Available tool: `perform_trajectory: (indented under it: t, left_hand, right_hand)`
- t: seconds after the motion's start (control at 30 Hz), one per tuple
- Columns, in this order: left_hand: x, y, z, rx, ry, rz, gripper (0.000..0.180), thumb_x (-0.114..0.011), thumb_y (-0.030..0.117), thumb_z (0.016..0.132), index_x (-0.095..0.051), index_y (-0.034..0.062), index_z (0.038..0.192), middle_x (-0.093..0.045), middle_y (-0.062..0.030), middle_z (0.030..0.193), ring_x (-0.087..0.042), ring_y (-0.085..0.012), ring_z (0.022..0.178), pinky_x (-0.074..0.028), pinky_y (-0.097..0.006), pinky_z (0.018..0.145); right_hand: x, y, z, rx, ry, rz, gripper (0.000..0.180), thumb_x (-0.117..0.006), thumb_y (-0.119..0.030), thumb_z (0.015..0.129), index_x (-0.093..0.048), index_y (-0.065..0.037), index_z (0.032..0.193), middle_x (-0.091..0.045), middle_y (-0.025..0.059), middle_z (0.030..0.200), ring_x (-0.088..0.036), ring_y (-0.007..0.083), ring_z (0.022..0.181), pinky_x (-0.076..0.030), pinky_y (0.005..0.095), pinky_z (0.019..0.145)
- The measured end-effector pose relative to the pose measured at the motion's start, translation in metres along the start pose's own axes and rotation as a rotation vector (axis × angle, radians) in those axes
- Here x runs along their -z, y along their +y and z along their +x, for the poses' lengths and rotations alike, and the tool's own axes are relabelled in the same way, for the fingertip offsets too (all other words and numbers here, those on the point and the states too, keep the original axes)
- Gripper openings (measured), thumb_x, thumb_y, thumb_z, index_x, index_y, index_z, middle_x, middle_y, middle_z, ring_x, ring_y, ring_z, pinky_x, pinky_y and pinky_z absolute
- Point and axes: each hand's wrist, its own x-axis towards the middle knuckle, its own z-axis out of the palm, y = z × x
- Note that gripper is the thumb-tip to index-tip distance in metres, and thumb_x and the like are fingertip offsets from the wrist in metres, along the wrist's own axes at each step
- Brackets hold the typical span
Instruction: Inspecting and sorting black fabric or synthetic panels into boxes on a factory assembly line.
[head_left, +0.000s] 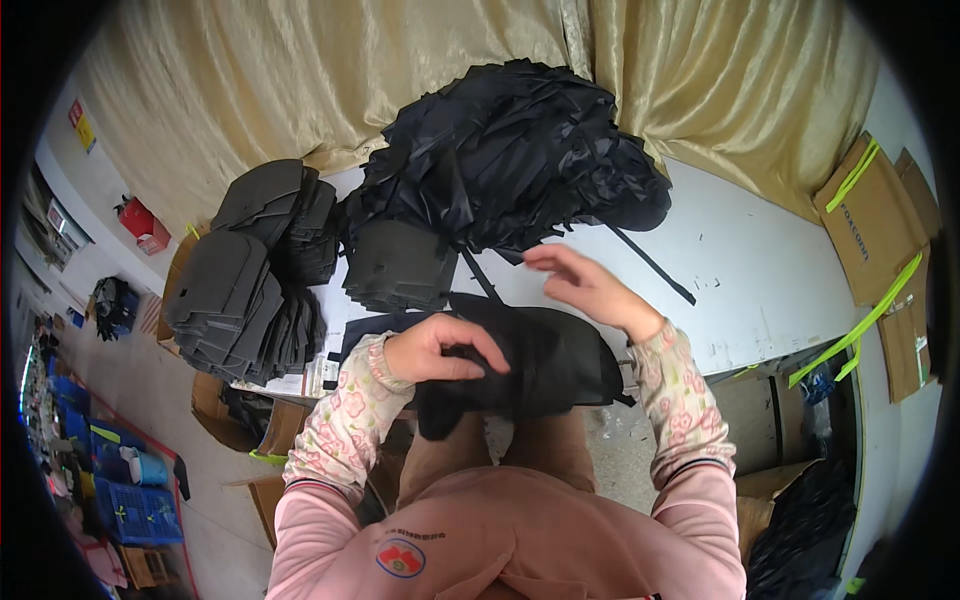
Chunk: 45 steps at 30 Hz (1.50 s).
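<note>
A black fabric piece (565,355), perhaps a bag part, lies over the table's near edge and hangs toward my lap. My left hand (445,348) is on its left side, thumb and fingers curled around a fold of it. Raised just above its far edge, my right hand (590,288) holds nothing, its fingers apart. Beyond my left hand stands a small stack of dark grey stiff panels (395,265). A big heap of black fabric pieces (490,150) covers the back of the table, with straps trailing from it.
More stacked grey panels (225,290) fan out at the table's left. The white tabletop (750,270) extends right. Cardboard boxes (870,220) with yellow-green straps stand at the far right, and gold curtains (280,80) hang behind. An open carton (235,405) sits below on the left.
</note>
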Motion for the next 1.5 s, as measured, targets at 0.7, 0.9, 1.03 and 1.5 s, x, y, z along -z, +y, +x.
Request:
perform_trajectory:
  t: [0.7,0.9,1.03,1.5]
  left_hand:
    - [-0.014,0.008,-0.028,-0.045,0.274,-0.493,0.089,-0.075,0.024,0.079,-0.021,-0.0001,0.145,-0.034,-0.0089,0.145,-0.037,-0.0173,0.130,-0.027,-0.032,0.109]
    - [-0.016,0.012,-0.015,0.205,0.173,-0.517,0.052,-0.067,0.002,0.081,-0.049,0.0003,0.130,-0.057,-0.0029,0.124,-0.051,-0.0123,0.113,-0.038,-0.029,0.100]
    - [-0.022,0.005,-0.025,0.172,0.075,-0.506,0.054,-0.067,-0.005,0.076,-0.051,-0.0006,0.127,-0.059,-0.0044,0.122,-0.053,-0.0122,0.111,-0.039,-0.029,0.098]
    - [0.070,-0.055,-0.168,0.334,1.015,0.541,0.014,-0.063,-0.003,0.079,-0.064,0.0019,0.092,-0.063,-0.0011,0.073,-0.057,-0.0066,0.068,-0.046,-0.023,0.064]
  right_hand:
    - [-0.004,-0.173,0.052,0.320,-0.009,0.031,0.015,-0.063,-0.009,0.088,-0.064,0.001,0.098,-0.063,-0.0024,0.087,-0.056,0.0039,0.080,-0.046,0.0207,0.073]
    - [-0.019,-0.200,0.064,0.438,-0.152,-0.170,0.017,-0.063,-0.013,0.088,-0.065,0.002,0.096,-0.062,-0.0040,0.080,-0.053,0.0020,0.076,-0.045,0.0200,0.069]
    - [0.003,-0.200,0.067,0.469,-0.003,-0.126,0.013,-0.062,-0.011,0.089,-0.065,0.000,0.096,-0.062,-0.0051,0.084,-0.054,0.0012,0.078,-0.045,0.0178,0.070]
    - [0.116,-0.014,0.000,-0.052,0.403,0.168,0.006,-0.061,-0.012,0.090,-0.066,-0.008,0.090,-0.061,-0.0074,0.079,-0.049,0.0021,0.067,-0.038,0.0186,0.061]
